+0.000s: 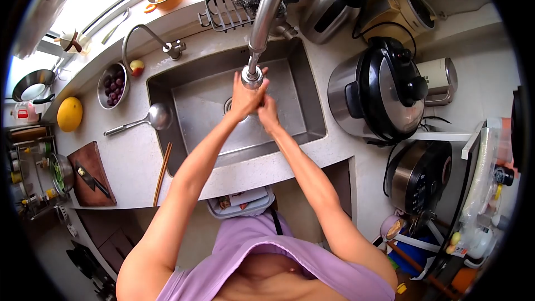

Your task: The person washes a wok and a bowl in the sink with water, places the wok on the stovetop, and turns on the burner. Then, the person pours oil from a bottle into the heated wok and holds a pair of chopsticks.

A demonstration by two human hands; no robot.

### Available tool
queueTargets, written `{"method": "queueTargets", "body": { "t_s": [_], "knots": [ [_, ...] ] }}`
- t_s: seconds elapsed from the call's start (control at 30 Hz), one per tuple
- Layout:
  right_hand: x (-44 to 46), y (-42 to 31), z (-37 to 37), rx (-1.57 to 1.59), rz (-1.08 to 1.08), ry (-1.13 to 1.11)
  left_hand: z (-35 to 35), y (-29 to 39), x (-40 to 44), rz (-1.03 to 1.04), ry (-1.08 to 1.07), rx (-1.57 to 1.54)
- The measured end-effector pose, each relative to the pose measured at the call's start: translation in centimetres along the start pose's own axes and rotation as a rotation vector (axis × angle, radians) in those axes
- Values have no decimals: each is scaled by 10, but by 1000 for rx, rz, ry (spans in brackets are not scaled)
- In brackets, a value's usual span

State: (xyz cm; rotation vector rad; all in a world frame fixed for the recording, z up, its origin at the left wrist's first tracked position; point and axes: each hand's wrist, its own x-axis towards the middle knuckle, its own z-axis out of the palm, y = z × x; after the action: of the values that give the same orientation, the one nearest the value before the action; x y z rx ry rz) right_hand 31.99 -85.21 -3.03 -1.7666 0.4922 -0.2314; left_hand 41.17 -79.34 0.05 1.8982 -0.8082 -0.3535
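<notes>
The faucet spout (252, 77) hangs over the middle of the sink (195, 103), its tip in front of the hands. The left hand (245, 99) is under the spout over the sink, fingers extended up around the tip; whether it grips the tip cannot be told. The right hand (268, 114) meets the left over the sink, its fingers bent in against it; the overlap hides whether it holds anything.

Left of the sink, a steel ladle (160, 117) lies with its bowl at the rim and its handle pointing away. Wooden chopsticks (163, 174) lie beside the sink's near left corner. Off the far left corner stand a slim gooseneck tap (174, 50), a red and yellow apple (136, 67) and a bowl (102, 93) of dark grapes (115, 85). Further left of the sink are a yellow fruit (69, 114) and a brown cutting board (100, 157) bearing a knife (92, 180).

Behind the sink is a black wire rack (223, 18); off its far right corner stands a steel kettle (330, 11). Right of the sink sits an electric pressure cooker (351, 97).
</notes>
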Motion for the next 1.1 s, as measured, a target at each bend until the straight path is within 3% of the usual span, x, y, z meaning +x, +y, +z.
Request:
{"method": "queueTargets", "body": {
  "t_s": [0.07,0.2,0.23,0.27,0.33,0.4,0.47,0.53,0.6,0.67,0.7,0.73,0.8,0.87,0.9,0.93,1.0,1.1],
  "knots": [
    [10,-9,-1,945,262,122,5,4,-21,318,70,399],
    [12,16,-12,1377,246,142,33,-5,-59,197,191,454],
    [10,15,-12,1432,165,165,41,-16,-58,-42,398,139],
    [6,15,-13,1430,165,159,48,-28,-57,-280,594,-185],
    [-6,6,-20,1514,250,106,24,-20,-46,-302,679,-528],
    [-16,1,-32,1499,270,37,11,-73,-32,-491,579,-772],
    [-22,4,-41,1312,299,-132,-20,-66,-12,-597,216,-954],
    [-23,13,-32,1244,323,-161,-39,-60,17,-666,-213,-621],
    [-25,22,-22,1108,367,-197,-20,-54,30,-417,-228,-53],
    [-19,12,-13,1190,395,-138,-3,-20,13,-217,43,122],
    [-13,20,-9,1300,408,23,13,-8,2,-95,179,205],
    [-8,31,-5,1408,420,189,11,13,-11,99,101,487],
    [1,39,-18,1426,328,100,11,14,-36,256,377,555],
    [-4,6,-33,1374,322,163,24,-25,-42,-316,504,40],
    [-7,11,-38,1362,331,101,20,-65,-42,-550,308,-132],
    [-9,21,-39,1352,336,98,1,-81,-31,-679,24,-81],
    [-15,40,-36,1280,376,-81,-9,-98,-7,-690,33,-542],
    [-25,6,-16,1106,450,-128,-27,-94,32,-667,-337,-152]
  ]
}}
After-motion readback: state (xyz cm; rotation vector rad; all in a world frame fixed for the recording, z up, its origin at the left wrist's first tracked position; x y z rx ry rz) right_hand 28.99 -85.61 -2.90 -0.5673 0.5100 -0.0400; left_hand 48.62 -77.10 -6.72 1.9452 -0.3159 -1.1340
